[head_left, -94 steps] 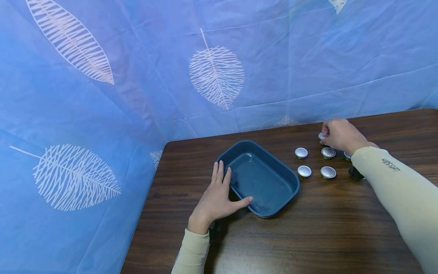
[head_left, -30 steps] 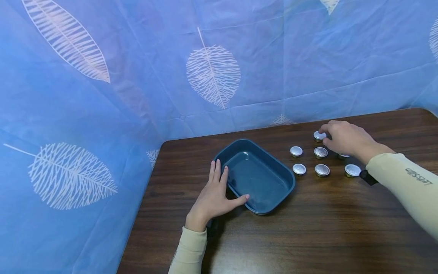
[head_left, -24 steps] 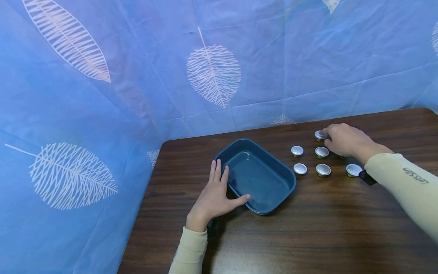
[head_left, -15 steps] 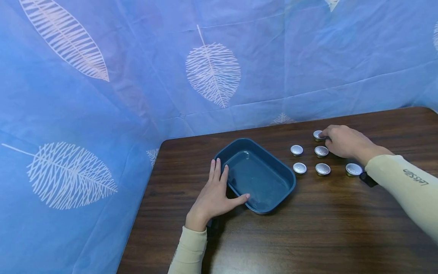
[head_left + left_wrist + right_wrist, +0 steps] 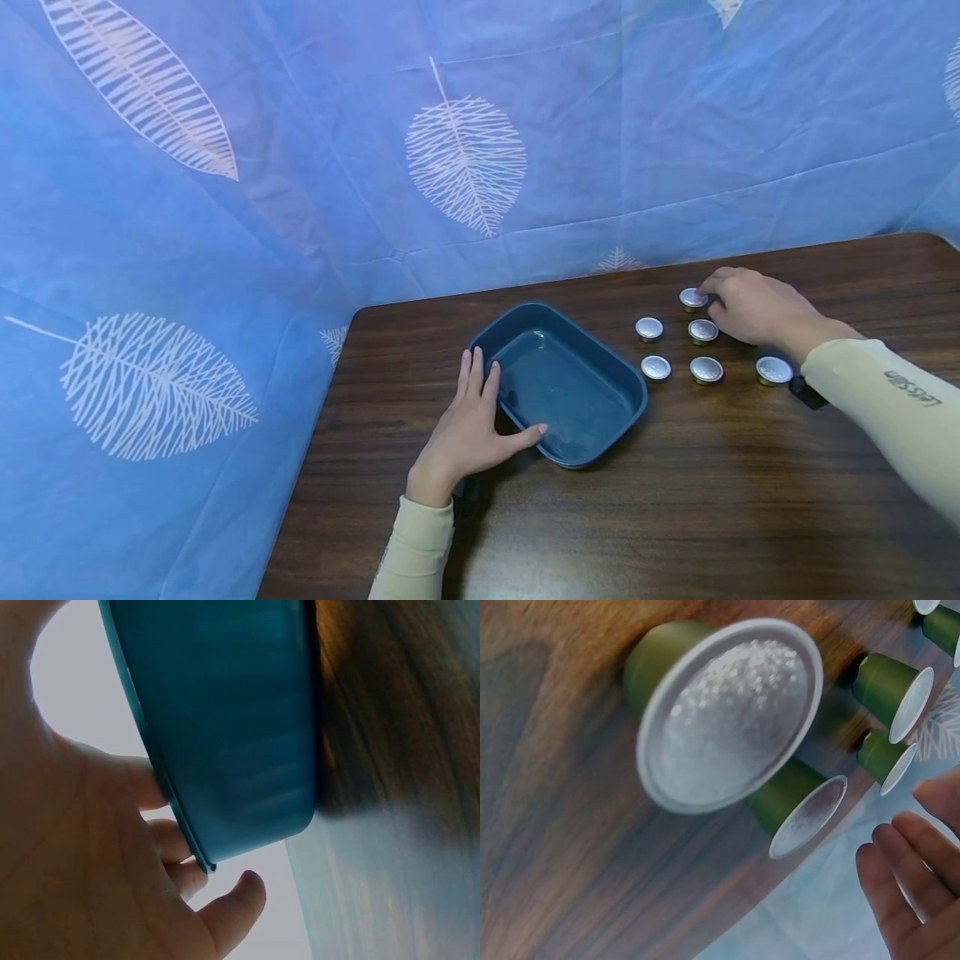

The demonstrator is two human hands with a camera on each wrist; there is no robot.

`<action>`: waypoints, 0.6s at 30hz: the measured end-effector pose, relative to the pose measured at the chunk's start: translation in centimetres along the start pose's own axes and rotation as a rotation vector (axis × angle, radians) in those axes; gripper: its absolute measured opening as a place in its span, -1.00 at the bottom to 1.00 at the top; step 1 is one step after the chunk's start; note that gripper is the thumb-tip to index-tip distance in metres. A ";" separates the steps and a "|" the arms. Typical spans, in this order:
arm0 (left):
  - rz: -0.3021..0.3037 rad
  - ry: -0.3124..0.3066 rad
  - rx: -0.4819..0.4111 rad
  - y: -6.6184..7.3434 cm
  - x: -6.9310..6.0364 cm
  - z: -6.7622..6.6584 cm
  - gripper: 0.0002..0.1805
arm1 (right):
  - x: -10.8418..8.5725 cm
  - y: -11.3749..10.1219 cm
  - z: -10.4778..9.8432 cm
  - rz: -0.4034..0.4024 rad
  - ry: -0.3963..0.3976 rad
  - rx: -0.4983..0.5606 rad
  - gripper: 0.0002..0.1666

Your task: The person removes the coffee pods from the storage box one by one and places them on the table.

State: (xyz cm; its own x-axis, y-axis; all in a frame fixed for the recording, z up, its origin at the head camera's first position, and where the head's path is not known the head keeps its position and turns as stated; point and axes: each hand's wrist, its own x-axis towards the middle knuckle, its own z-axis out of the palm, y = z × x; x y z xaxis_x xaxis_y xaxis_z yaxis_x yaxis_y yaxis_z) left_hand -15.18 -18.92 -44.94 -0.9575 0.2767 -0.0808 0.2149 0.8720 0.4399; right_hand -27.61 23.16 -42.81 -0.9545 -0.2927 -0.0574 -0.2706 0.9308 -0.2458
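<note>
My left hand [image 5: 471, 437] rests spread along the near-left rim of a dark blue rectangular dish [image 5: 562, 392]. In the left wrist view, its fingertips reach the rim of the dish [image 5: 225, 735]. My right hand [image 5: 757, 308] is at the far right of the table, with a fingertip at the lid edge of a coffee capsule [image 5: 692, 300]. That capsule stands foil side up. In the right wrist view, the fingers of the right hand [image 5: 911, 877] look loosely extended beside several green capsules with silver foil lids. One capsule [image 5: 799, 814] is hidden under my right hand in the head view.
Other coffee capsules stand in loose rows right of the dish, including one capsule [image 5: 648, 328], another [image 5: 703, 332] and one by the right wrist [image 5: 773, 370]. A blue leaf-patterned cloth [image 5: 562, 142] hangs behind the brown wooden table [image 5: 675, 517].
Earlier my right fingers pinched the farthest capsule; it now stands with a fingertip at its edge. Over the last second it shifted slightly left. My left hand and the dish stayed put.
</note>
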 end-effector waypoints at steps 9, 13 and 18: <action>0.010 -0.012 0.014 0.0 0.3 -0.5 0.28 | -0.6 0.4 -0.7 0.004 0.020 -0.010 -0.48; -0.002 -0.020 0.030 -0.2 0.2 -0.8 0.29 | -0.9 0.3 -0.9 -0.017 0.039 -0.020 -0.49; -0.017 -0.026 0.019 -0.6 0.0 -0.9 0.28 | -1.4 0.2 -1.1 -0.027 0.065 -0.018 -0.52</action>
State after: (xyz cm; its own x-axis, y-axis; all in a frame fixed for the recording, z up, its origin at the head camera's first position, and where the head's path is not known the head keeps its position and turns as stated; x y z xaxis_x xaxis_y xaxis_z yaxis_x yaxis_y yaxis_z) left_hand -15.53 -19.83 -44.39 -0.9558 0.2719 -0.1117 0.2022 0.8840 0.4215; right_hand -26.47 23.97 -41.72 -0.9527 -0.3038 0.0124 -0.2985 0.9266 -0.2288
